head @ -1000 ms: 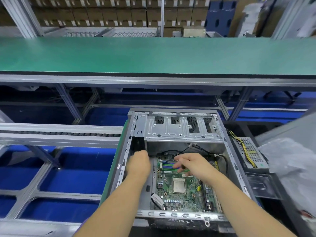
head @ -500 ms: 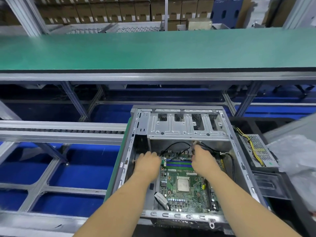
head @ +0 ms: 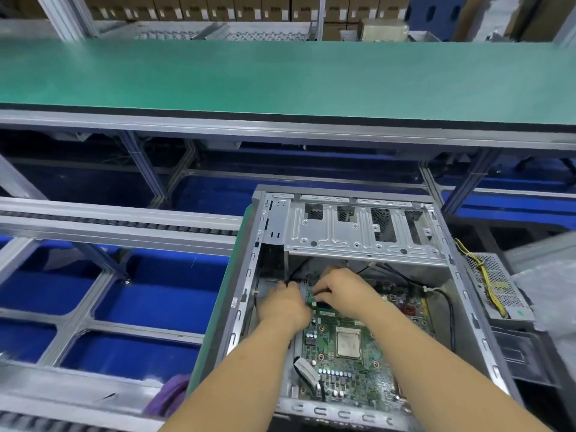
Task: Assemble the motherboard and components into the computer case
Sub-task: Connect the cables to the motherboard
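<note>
Hands work close together inside the open grey sheet-metal computer case [head: 367,244]. The right hand [head: 343,291] has its fingers curled down over the far left corner of the green motherboard [head: 343,369], apparently pinching something small there; what it grips is hidden by the fingers. The left hand [head: 283,307] sits just beside it, at the board's left edge, fingers curled downward near a thin black cable [head: 294,272]; whether it holds the cable cannot be told. The motherboard lies flat on the floor of the case, with a square silver processor [head: 349,341] at its middle and a flat grey ribbon cable [head: 307,371] at its near left. A perforated metal drive cage [head: 358,232] spans the far end of the case, above the hands. To the right of the case, outside it, lies a perforated silver power supply with yellow wires [head: 495,285]. A long green surface [head: 280,73] runs across the far background.
</note>
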{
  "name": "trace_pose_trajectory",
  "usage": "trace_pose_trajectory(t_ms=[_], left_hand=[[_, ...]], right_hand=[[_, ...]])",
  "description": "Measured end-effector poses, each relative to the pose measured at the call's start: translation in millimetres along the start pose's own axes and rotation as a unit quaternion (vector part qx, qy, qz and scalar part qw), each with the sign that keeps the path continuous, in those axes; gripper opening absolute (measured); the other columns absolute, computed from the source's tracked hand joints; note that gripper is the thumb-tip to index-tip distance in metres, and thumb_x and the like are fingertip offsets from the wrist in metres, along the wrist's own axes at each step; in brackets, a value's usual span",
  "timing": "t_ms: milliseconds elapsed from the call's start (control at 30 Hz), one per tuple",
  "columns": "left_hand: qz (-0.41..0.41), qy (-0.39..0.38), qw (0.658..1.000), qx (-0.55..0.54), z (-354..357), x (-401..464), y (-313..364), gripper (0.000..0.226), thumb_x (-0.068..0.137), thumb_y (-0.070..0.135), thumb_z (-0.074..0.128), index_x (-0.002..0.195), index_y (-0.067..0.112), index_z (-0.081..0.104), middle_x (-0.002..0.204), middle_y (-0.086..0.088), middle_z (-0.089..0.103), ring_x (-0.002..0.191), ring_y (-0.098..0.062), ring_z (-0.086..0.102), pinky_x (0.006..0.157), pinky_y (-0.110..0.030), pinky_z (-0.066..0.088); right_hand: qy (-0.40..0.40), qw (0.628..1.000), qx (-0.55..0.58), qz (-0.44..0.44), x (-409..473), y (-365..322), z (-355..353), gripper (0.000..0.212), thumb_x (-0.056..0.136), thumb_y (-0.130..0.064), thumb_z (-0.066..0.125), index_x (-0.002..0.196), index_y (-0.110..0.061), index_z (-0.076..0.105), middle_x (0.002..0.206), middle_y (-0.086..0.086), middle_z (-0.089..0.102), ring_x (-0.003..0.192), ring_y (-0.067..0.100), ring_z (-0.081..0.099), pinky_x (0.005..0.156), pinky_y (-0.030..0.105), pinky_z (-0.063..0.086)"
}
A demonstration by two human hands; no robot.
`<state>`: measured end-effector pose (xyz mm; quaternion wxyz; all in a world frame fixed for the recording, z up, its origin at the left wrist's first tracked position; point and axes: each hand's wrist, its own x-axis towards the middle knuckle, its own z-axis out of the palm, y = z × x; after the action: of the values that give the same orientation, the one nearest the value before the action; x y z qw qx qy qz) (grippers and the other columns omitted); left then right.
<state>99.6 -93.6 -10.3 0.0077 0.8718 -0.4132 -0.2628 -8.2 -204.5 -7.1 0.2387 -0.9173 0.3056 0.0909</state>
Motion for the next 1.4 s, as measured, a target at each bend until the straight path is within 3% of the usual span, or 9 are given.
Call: trace_pose_trajectory(t_ms=[167,233,300,367,433,533,700,1067,1400], left_hand=[[-0.01,0.007,1.0,0.027,3,0,2,0.044,0.092,0.033,0.053,0.133,0.017,0.045,0.131,-0.008,0.05,0.119,-0.028,0.05,0.083,-0.038,0.045],[-0.013,0.008,0.999,0.032,6,2,2,0.046,0.093,0.036,0.054,0.133,0.017,0.043,0.13,-0.008,0.05,0.119,-0.029,0.05,0.083,-0.039,0.044],[-0.015,0.008,0.999,0.039,7,3,2,0.047,0.092,0.037,0.054,0.133,0.017,0.043,0.129,-0.009,0.051,0.118,-0.029,0.051,0.082,-0.039,0.044],[-0.016,0.007,0.999,0.043,9,4,2,0.046,0.092,0.038,0.054,0.132,0.017,0.043,0.128,-0.009,0.053,0.117,-0.029,0.051,0.084,-0.039,0.045],[-0.019,0.004,0.999,0.042,10,4,3,0.047,0.092,0.038,0.054,0.132,0.017,0.043,0.128,-0.01,0.054,0.117,-0.03,0.051,0.085,-0.039,0.044],[-0.02,0.0,0.999,0.033,12,5,3,0.046,0.091,0.035,0.054,0.132,0.017,0.043,0.128,-0.01,0.054,0.118,-0.03,0.049,0.086,-0.04,0.044],[-0.02,-0.006,0.999,0.031,12,7,4,0.045,0.091,0.034,0.051,0.132,0.018,0.044,0.129,-0.01,0.053,0.12,-0.03,0.048,0.088,-0.039,0.043],[-0.015,-0.015,0.999,0.035,11,4,5,0.045,0.091,0.032,0.05,0.133,0.017,0.043,0.129,-0.011,0.052,0.119,-0.03,0.047,0.084,-0.038,0.042],[-0.013,-0.023,0.999,0.04,9,2,6,0.047,0.092,0.033,0.051,0.134,0.015,0.042,0.131,-0.012,0.051,0.12,-0.03,0.047,0.085,-0.04,0.041]], right_hand=[[0.027,0.998,0.049,-0.007,4,4,10,0.015,0.095,-0.03,0.07,0.108,-0.026,0.078,0.101,-0.01,0.066,0.093,0.013,0.06,0.089,0.034,0.052],[0.071,0.992,0.092,0.043,11,5,10,0.01,0.099,-0.03,0.064,0.101,-0.027,0.074,0.094,-0.01,0.069,0.084,0.012,0.063,0.076,0.029,0.052],[0.075,0.99,0.093,0.077,19,6,11,0.008,0.102,-0.032,0.059,0.098,-0.03,0.064,0.079,-0.014,0.064,0.069,0.005,0.058,0.058,0.02,0.041],[0.057,0.99,0.084,0.102,26,9,14,0.008,0.104,-0.033,0.055,0.1,-0.029,0.061,0.073,-0.015,0.059,0.064,0.002,0.053,0.053,0.019,0.035],[0.048,0.987,0.09,0.123,31,11,16,0.013,0.105,-0.034,0.052,0.109,-0.027,0.063,0.077,-0.01,0.063,0.07,0.011,0.058,0.061,0.025,0.04],[0.04,0.984,0.11,0.137,36,13,17,0.023,0.104,-0.032,0.055,0.122,-0.023,0.066,0.105,-0.002,0.073,0.095,0.02,0.066,0.08,0.028,0.049],[0.016,0.988,0.086,0.129,39,16,20,0.025,0.104,-0.034,0.054,0.124,-0.026,0.068,0.121,-0.001,0.071,0.105,0.02,0.065,0.084,0.025,0.047],[0.045,0.99,0.092,0.093,40,13,21,0.021,0.102,-0.027,0.06,0.116,-0.022,0.075,0.123,-0.002,0.069,0.096,0.011,0.056,0.087,0.021,0.043],[-0.009,0.996,-0.006,0.086,44,0,15,0.025,0.106,-0.024,0.05,0.122,-0.019,0.069,0.117,0.007,0.071,0.103,0.027,0.064,0.09,0.033,0.053]])
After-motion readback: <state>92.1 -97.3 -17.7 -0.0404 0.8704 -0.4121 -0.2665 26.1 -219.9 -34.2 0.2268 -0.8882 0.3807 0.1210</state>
